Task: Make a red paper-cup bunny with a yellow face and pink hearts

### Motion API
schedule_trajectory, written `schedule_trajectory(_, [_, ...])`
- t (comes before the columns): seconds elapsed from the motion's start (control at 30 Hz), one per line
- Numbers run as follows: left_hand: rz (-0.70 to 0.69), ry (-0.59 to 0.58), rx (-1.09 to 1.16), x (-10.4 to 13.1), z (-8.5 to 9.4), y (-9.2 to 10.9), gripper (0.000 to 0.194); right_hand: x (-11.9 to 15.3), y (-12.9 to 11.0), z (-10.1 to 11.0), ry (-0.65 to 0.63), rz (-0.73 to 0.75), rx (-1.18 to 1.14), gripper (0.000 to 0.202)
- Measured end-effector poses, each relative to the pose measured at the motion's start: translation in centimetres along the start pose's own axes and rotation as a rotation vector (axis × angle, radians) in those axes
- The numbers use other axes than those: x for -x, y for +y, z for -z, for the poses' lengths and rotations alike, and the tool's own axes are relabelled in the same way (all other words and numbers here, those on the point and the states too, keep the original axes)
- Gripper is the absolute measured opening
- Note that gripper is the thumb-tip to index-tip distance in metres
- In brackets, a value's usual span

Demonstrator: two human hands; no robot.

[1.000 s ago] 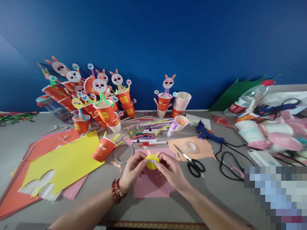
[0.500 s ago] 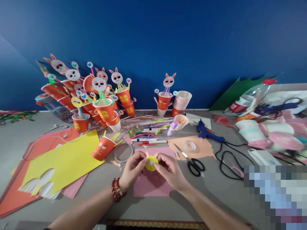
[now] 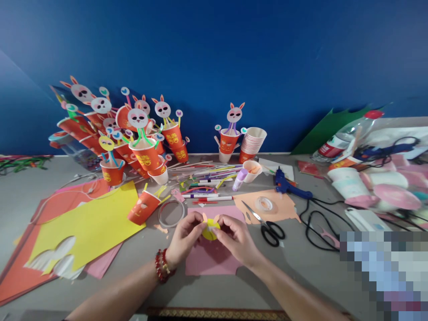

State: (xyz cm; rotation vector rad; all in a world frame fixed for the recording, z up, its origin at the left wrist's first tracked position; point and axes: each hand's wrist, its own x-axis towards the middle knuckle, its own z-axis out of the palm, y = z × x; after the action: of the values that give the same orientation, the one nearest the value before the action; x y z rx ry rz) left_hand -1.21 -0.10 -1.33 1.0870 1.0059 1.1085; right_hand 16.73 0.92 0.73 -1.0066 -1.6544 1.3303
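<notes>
A small round yellow paper rabbit head point(image 3: 210, 232) with two peach paper ears is held up between my two hands, over a pink paper sheet point(image 3: 214, 263). My left hand point(image 3: 187, 236) pinches its left side near one ear, thumb in front. On the opposite side my right hand point(image 3: 236, 236) pinches it by the other ear, thumb pressed on the disc. A pale patch shows at the disc's middle; I cannot make out what it is. Black-handled scissors point(image 3: 272, 232) lie to the right, partly on a peach paper sheet point(image 3: 281, 206) with a tape roll point(image 3: 264, 203).
Red paper cups with rabbit heads point(image 3: 143, 154) crowd the back left. Yellow paper point(image 3: 100, 223) lies left, beside a tipped red cup point(image 3: 143, 207). Markers point(image 3: 207, 196), a glue stick point(image 3: 240, 179), a blue glue gun point(image 3: 290, 187) and its black cord point(image 3: 310, 227) lie beyond and right.
Both hands keep their pinch on the yellow rabbit head, in almost the same place. The whole view has shifted very slightly; nothing was let go or picked up.
</notes>
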Motion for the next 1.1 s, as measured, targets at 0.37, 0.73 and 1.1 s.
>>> schedule_trajectory(0.37, [0.045,-0.022,0.025,-0.09,-0.10,0.34,0.029,-0.04,0.19,0.15,0.042,0.022,-0.007,0.024])
schedule_trajectory(0.73, [0.236,-0.176,0.373,-0.31,-0.27,0.46,0.027,0.18,-0.10,0.58,0.120,0.043,-0.115,0.030])
schedule_trajectory(1.1, [0.461,-0.498,0.583,-0.11,-0.55,0.24,0.025,-0.11,-0.35,-0.15,0.014,0.114,-0.151,0.023])
